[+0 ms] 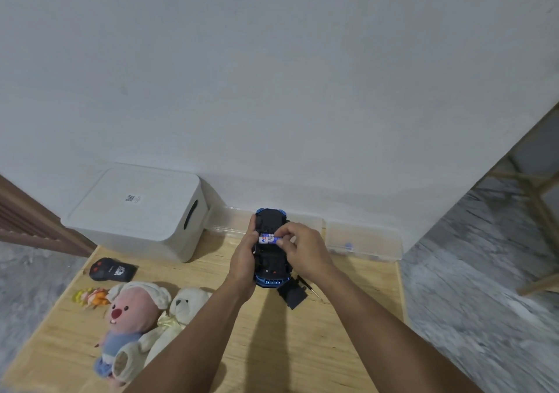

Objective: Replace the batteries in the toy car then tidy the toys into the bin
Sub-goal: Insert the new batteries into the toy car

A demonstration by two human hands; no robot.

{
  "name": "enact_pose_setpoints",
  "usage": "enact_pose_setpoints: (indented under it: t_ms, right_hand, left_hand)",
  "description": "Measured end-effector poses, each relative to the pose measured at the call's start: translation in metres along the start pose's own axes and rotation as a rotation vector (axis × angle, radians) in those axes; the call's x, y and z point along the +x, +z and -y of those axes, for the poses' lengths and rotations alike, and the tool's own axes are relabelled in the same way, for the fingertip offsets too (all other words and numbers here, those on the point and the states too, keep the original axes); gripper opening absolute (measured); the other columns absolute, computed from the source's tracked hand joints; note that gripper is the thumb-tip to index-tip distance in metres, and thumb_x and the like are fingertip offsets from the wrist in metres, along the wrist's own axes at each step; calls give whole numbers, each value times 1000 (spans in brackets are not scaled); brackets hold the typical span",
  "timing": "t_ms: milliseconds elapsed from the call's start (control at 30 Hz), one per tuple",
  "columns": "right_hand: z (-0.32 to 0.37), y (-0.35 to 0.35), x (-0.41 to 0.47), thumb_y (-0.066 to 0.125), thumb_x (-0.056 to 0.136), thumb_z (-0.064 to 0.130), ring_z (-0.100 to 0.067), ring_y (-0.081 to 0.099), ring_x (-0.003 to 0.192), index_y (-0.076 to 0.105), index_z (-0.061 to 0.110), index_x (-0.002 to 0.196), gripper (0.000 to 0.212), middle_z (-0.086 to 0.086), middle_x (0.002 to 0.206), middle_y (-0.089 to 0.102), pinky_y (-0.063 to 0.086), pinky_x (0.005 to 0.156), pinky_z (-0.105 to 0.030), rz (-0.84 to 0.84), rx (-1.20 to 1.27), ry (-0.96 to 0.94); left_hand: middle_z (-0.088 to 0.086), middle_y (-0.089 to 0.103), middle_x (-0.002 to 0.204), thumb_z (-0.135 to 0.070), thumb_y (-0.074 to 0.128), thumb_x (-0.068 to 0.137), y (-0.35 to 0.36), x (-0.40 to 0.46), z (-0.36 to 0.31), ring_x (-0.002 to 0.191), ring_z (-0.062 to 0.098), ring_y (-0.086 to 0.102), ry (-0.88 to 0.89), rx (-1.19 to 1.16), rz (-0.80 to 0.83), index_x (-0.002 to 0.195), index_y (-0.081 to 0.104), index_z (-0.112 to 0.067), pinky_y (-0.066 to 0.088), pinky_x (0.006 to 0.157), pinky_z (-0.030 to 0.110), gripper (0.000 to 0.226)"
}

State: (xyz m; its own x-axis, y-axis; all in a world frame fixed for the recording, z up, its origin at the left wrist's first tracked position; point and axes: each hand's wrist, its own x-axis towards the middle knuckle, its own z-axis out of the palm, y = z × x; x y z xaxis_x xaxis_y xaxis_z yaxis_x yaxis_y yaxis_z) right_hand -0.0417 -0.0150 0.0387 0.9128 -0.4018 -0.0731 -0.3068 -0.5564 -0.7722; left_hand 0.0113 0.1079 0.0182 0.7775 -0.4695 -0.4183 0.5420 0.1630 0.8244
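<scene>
Above the middle of the wooden mat [302, 347], the upturned toy car [270, 249] is being gripped by the left hand [243, 259], apparently for steadiness, while a battery [267, 239] is being pinched at its open underside by the right hand [302, 249], seemingly for seating.

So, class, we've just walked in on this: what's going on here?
A person holds an upside-down blue toy car in the left hand while the right hand pinches a battery at the open compartment in its underside. A black cover and a screwdriver lie beside it on the wooden mat. Two plush toys, a small figure and the black remote lie loose; the white bin has its lid on.
</scene>
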Motion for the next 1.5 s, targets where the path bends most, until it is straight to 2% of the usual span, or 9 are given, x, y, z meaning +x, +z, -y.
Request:
enact_pose_setpoints:
  t_ms: [167, 267, 400, 567, 900, 1100, 1300, 1400, 1500]
  right_hand:
    - [-1, 5, 0, 69, 87, 26, -13, 57, 90, 73, 27, 101, 15, 6, 95, 60, 50, 79, -30, -23, -72, -13]
    - [-2, 6, 2, 71, 85, 28, -11, 55, 90, 74, 28, 102, 17, 6, 97, 58, 49, 78, -29, -16, -81, -10]
    - [-7, 3, 5, 73, 82, 19, 1, 51, 73, 72, 26, 96, 15, 9, 90, 60, 42, 68, -18, -85, 103, 46]
    - [-14, -2, 8, 69, 86, 17, -4, 58, 79, 68, 18, 97, 11, 10, 84, 62, 40, 64, -10, -109, 249, 207]
    - [-21, 1, 10, 76, 81, 17, -17, 65, 89, 71, 11, 95, 16, -3, 92, 69, 55, 84, -33, -64, 393, 327]
    - [-18, 1, 10, 77, 80, 18, -16, 65, 88, 70, 12, 94, 16, -2, 91, 69, 56, 80, -31, -42, 411, 333]
    - [-14, -2, 12, 73, 83, 23, -12, 60, 84, 66, 12, 89, 14, 1, 90, 66, 49, 68, -26, -15, 442, 429]
    - [-9, -14, 15, 58, 87, 7, -15, 50, 72, 60, 7, 88, 2, -5, 85, 54, 44, 59, -28, 59, 672, 544]
    - [-7, -27, 18, 51, 89, -12, -21, 57, 81, 57, 0, 100, 17, -16, 101, 53, 54, 69, -30, 118, 852, 548]
  left_hand:
    - [4, 72, 114, -27, 31, 105, 0, -2, 2, 100, 23, 70, 2, 1, 19, 139, 48, -39, 54, 88, 41, 40]
    - [8, 67, 123, -30, 37, 104, -1, -2, 1, 111, 29, 65, 14, 28, 41, 140, 47, -36, 51, 96, 48, 39]
    - [7, 62, 131, -27, 47, 100, -2, 0, 0, 116, 32, 62, 24, 63, 24, 142, 43, -41, 47, 98, 57, 45]
    - [10, 63, 130, -27, 39, 103, -3, 1, -1, 116, 39, 60, 25, 13, 36, 143, 43, -39, 49, 96, 55, 42]
    - [5, 67, 124, -16, 45, 101, 0, 1, 4, 101, 29, 69, 30, 80, -53, 143, 42, -41, 58, 80, 43, 49]
    - [6, 70, 113, -12, 46, 101, 1, 1, 6, 90, 29, 70, 48, 126, -93, 145, 40, -38, 58, 80, 49, 52]
    - [1, 71, 113, -14, 45, 99, 3, 0, 2, 89, 25, 71, 44, 118, -82, 140, 45, -43, 59, 77, 42, 50]
    - [2, 72, 113, -21, 35, 102, 2, 0, 0, 93, 26, 69, 28, 13, -40, 136, 50, -43, 57, 80, 43, 43]
    - [3, 72, 114, -25, 29, 105, -1, 0, -1, 95, 24, 69, 33, -21, 0, 134, 52, -41, 58, 76, 39, 41]
